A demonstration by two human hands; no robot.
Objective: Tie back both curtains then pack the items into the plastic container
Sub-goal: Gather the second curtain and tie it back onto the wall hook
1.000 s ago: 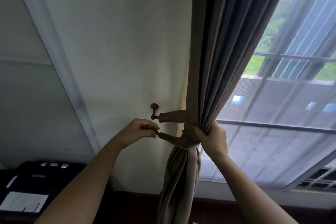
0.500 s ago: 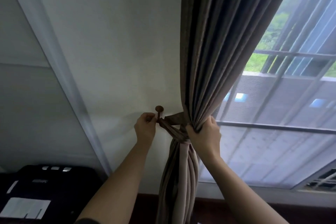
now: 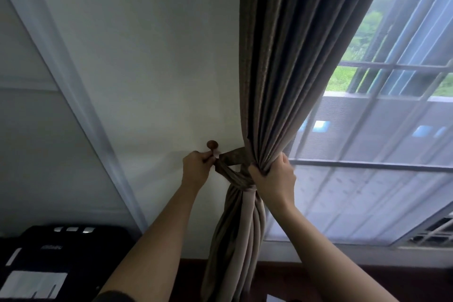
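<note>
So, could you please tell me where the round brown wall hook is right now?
The round brown wall hook sits centre-frame on the pale wall, just above the left hand and left of the gathered brown curtain.

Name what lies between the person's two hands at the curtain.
In the head view, the fabric tieback spans between the left hand by the wall hook and the right hand gripping the gathered curtain.

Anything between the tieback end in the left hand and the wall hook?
Nothing visible. The left hand pinches the tieback end right below the wall hook, with bare wall around the knob. The right hand bunches the curtain off to the side, clear of the hook.
</note>
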